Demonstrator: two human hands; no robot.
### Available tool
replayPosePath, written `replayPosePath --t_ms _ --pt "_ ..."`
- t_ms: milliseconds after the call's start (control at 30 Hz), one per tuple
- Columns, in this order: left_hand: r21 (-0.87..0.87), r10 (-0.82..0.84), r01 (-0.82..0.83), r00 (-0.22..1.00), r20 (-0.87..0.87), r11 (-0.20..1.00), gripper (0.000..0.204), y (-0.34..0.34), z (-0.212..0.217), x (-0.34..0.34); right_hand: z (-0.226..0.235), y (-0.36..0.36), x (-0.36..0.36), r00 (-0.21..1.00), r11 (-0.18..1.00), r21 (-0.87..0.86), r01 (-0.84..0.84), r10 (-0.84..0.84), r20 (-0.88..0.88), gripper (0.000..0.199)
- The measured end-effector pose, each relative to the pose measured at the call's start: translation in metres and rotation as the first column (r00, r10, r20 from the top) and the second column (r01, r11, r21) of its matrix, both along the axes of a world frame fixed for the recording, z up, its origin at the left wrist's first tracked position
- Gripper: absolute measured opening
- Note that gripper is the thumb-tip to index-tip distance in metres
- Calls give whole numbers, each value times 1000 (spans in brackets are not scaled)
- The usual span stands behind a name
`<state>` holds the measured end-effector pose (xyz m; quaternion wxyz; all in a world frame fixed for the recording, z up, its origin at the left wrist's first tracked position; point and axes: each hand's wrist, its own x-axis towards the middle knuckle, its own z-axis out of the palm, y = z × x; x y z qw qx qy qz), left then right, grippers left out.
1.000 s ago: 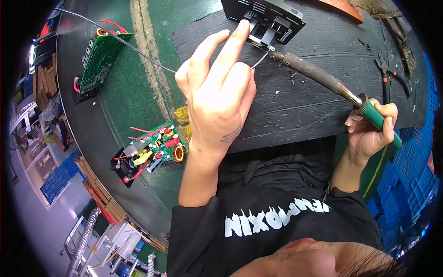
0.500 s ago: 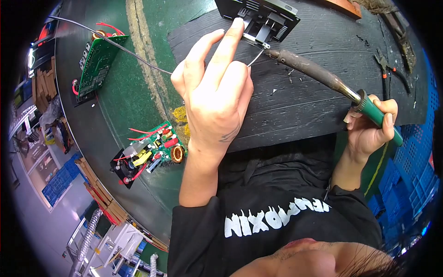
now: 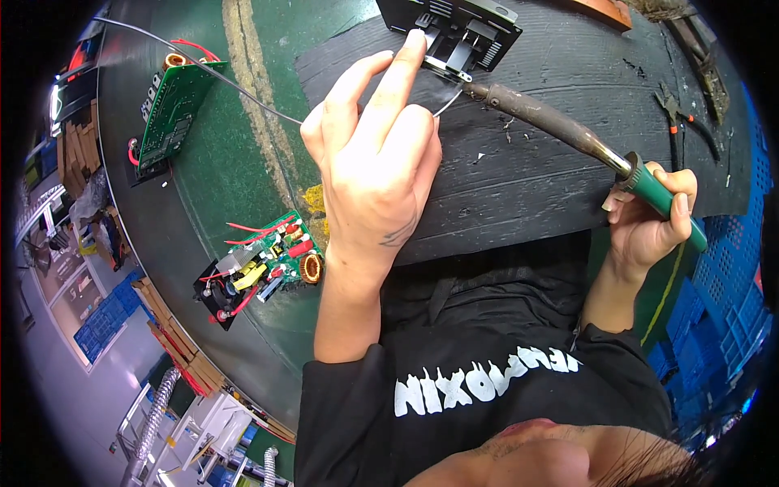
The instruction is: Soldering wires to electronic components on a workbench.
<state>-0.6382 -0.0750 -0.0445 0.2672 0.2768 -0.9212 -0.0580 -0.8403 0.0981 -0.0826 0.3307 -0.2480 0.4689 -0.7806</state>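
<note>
My left hand (image 3: 377,174) is closed on a thin solder wire (image 3: 449,103), pinched low between thumb and fingers. Its extended forefinger presses on a black panel (image 3: 480,15) with sockets and metal terminals, which stands tilted at the top. In my right hand (image 3: 649,223) is a soldering iron (image 3: 560,128), gripped by its green handle. The iron's tip rests at the lower metal terminal (image 3: 464,77) of the panel, where the wire's end also meets it. Whether the solder is melting is too small to tell.
The panel stands on a black ribbed mat (image 3: 527,187). Pliers with orange-marked handles (image 3: 677,122) lie at right. Two circuit boards with red wires, one standing (image 3: 180,114) and one nearer (image 3: 280,256), are on the green bench at left. Blue crates (image 3: 722,276) are at far right.
Both hands, the iron and the panel appear shifted very slightly left. The grips are the same, and the iron's tip stays at the terminal.
</note>
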Motion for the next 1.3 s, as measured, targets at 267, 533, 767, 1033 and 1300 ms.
replayPosePath --t_ms 267,533,767,1033,1300 --pt "38 -36 35 999 17 999 14 -3 6 4 0 4 -1 998 1000 0 25 -25 50 28" --pt "54 -45 47 998 -37 997 16 -3 3 6 0 3 -2 991 997 -46 58 -52 119 27" --pt "57 -37 41 997 -71 998 10 -1 2 2 -3 5 -4 996 998 -36 42 -39 83 28" --pt "34 22 -20 999 -46 999 15 2 4 -1 -4 4 -3 996 998 -46 44 -40 74 27" --pt "23 33 -32 998 -45 999 14 4 2 -2 -3 3 -2 998 999 -14 38 -37 56 27"
